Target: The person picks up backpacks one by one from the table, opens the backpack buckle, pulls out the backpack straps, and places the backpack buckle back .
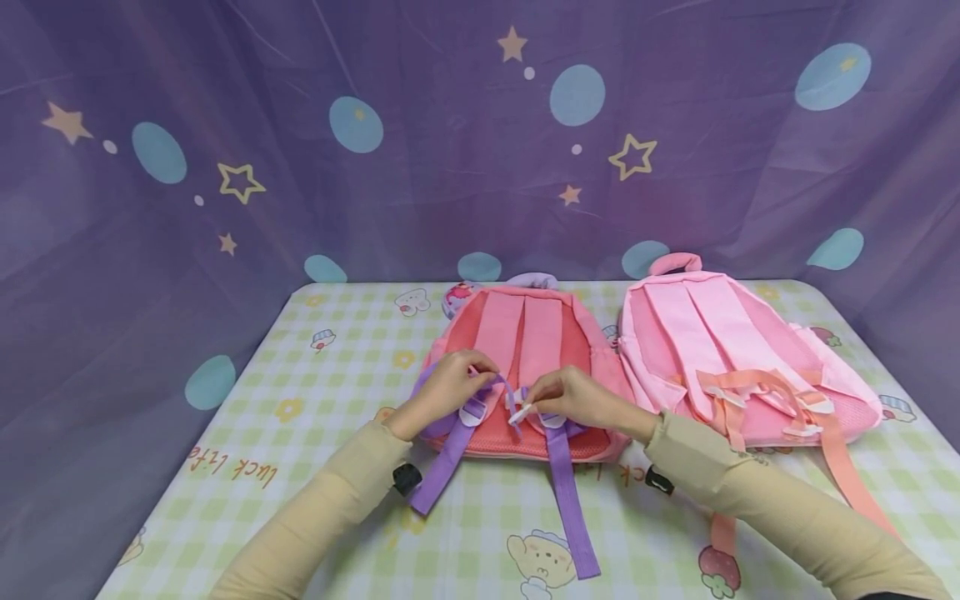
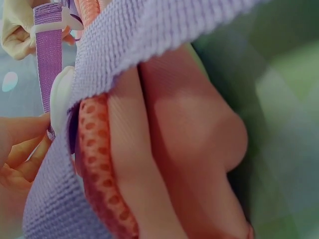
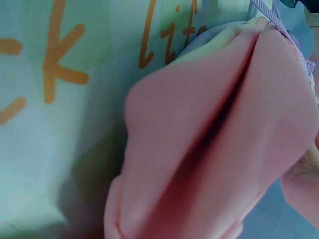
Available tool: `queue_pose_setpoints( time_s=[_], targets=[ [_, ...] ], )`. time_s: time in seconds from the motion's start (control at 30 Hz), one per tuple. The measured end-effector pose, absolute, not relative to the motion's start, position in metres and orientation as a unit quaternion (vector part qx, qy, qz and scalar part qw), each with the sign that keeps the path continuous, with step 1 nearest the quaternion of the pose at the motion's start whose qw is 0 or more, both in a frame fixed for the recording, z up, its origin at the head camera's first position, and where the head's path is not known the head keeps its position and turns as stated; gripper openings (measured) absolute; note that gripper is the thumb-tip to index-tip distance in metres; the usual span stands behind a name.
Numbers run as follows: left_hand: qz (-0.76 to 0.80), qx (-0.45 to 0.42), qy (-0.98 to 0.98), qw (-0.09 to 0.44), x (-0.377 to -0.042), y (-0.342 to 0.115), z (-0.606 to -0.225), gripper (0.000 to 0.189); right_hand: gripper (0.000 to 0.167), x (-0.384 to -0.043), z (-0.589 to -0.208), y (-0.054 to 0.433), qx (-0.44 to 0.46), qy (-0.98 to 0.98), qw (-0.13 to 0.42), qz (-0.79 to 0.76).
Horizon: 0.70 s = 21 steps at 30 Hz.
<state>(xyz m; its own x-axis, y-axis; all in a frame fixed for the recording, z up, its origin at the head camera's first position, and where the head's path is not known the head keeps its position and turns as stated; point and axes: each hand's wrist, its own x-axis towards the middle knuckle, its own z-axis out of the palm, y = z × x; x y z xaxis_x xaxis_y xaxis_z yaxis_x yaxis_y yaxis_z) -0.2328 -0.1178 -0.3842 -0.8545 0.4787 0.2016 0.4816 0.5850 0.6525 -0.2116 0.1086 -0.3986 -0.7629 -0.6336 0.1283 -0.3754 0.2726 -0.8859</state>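
Note:
A coral backpack (image 1: 540, 333) lies on the table with its back panel and shoulder straps facing up. Above its lower part, my left hand (image 1: 452, 382) pinches a thin purple webbing strap (image 2: 49, 64) between thumb and fingers. My right hand (image 1: 576, 395) pinches a white plastic buckle piece (image 1: 519, 414) through which that webbing runs. White strap adjusters (image 1: 472, 412) sit at the lower ends of the shoulder straps, with long purple tails (image 1: 572, 508) hanging toward me. In the right wrist view the coral fabric (image 3: 199, 139) hides most of the fingers.
On the right lies a pink backpack (image 1: 667, 321), also back side up, with orange straps (image 1: 843, 467) and white buckles. A green-checked cloth (image 1: 300, 475) covers the table. Behind it hangs a purple curtain (image 1: 450, 192) with stars and ovals.

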Motion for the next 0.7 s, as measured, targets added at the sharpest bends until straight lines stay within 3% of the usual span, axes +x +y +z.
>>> queue_pose_setpoints(
  time_s=[0.7],
  targets=[
    [-0.357,-0.252,-0.899,0.021,-0.2331,-0.1208,-0.3862,0.009,0.008,-0.2113,-0.3995,0.1094,-0.324,0.806,0.127,-0.479]
  ],
)
